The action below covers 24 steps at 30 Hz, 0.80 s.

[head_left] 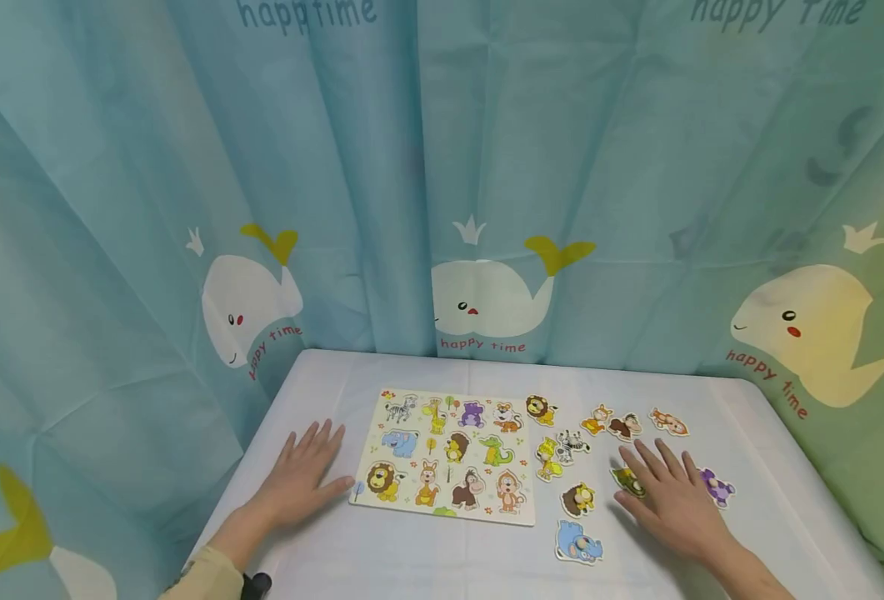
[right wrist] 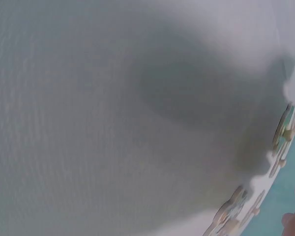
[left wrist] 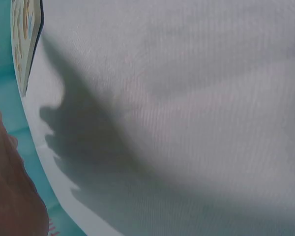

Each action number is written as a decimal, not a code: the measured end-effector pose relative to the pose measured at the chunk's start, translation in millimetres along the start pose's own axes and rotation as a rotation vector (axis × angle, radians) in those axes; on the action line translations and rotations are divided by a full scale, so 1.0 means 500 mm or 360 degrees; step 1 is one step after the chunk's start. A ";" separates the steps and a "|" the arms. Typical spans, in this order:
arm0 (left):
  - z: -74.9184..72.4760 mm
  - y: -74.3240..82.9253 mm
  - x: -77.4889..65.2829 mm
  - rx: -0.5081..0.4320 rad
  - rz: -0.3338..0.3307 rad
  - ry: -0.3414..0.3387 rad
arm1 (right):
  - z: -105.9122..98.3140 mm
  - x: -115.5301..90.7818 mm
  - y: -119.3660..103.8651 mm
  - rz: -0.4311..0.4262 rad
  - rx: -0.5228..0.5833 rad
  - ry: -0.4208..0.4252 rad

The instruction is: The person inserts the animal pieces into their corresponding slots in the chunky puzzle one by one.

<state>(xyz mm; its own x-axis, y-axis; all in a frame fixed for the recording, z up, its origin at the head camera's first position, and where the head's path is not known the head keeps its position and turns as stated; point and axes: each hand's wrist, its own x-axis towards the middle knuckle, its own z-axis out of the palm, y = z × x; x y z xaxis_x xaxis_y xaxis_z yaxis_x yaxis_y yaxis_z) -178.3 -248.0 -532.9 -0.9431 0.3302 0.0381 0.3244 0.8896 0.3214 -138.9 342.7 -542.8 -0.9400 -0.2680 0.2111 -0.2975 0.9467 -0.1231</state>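
Left hand (head_left: 302, 475): fingers straight and spread, holding nothing; thumb just beside the board's edge, contact uncertain. A sideways nudge could skew the board.

Picture board (head_left: 479, 515): flat on the surface (head_left: 412, 567), printed with animals.

Giraffe piece (head_left: 549, 462) and zebra piece (head_left: 572, 446): close together, right of the board; lifting one might drag the other.

Right hand (head_left: 670, 504): fingers straight and spread, no hold seen; over the crocodile piece (head_left: 624, 479), touch not discernible. A low sweep could scatter pieces.

Also about: lion piece (head_left: 541, 410), hedgehog piece (head_left: 578, 500), elephant piece (head_left: 578, 543), kangaroo piece (head_left: 597, 420), purple piece (head_left: 719, 488). Curtain (head_left: 382, 208) behind.

Obstruction: right hand partly screens the crocodile and purple pieces.
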 end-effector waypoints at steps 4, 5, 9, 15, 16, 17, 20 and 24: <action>0.004 0.008 -0.003 -0.0035 0.0004 -0.0034 | 0.003 0.003 -0.009 -0.0002 -0.0002 -0.0050; 0.005 0.010 -0.003 -0.0050 0.0008 -0.0034 | 0.004 0.004 -0.011 -0.0002 -0.0002 -0.0063; 0.011 0.015 -0.005 -0.0101 0.0047 -0.0011 | 0.006 0.006 -0.019 -0.0047 0.0009 -0.0021; 0.023 0.018 -0.005 -0.0084 0.0049 -0.0047 | 0.011 0.007 -0.029 -0.0122 0.0030 0.0038; 0.024 0.019 -0.004 -0.0069 0.0042 -0.0068 | 0.012 0.007 -0.030 -0.0128 0.0034 0.0030; 0.025 0.019 -0.003 -0.0059 0.0038 -0.0085 | 0.013 0.008 -0.032 -0.0136 0.0042 0.0024; 0.026 0.023 -0.001 -0.0058 0.0018 -0.0146 | 0.016 0.008 -0.038 -0.0164 0.0071 0.0018; 0.027 0.026 0.001 -0.0082 0.0002 -0.0193 | 0.021 0.007 -0.043 -0.0226 0.0087 0.0055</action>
<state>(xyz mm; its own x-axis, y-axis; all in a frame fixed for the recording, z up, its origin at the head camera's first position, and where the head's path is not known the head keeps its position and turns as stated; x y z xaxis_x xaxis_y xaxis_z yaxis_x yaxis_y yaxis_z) -173.5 -231.9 -541.4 -0.9260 0.3700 -0.0751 0.3188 0.8728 0.3696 -137.4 319.4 -549.4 -0.8818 -0.3912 0.2633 -0.4365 0.8885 -0.1417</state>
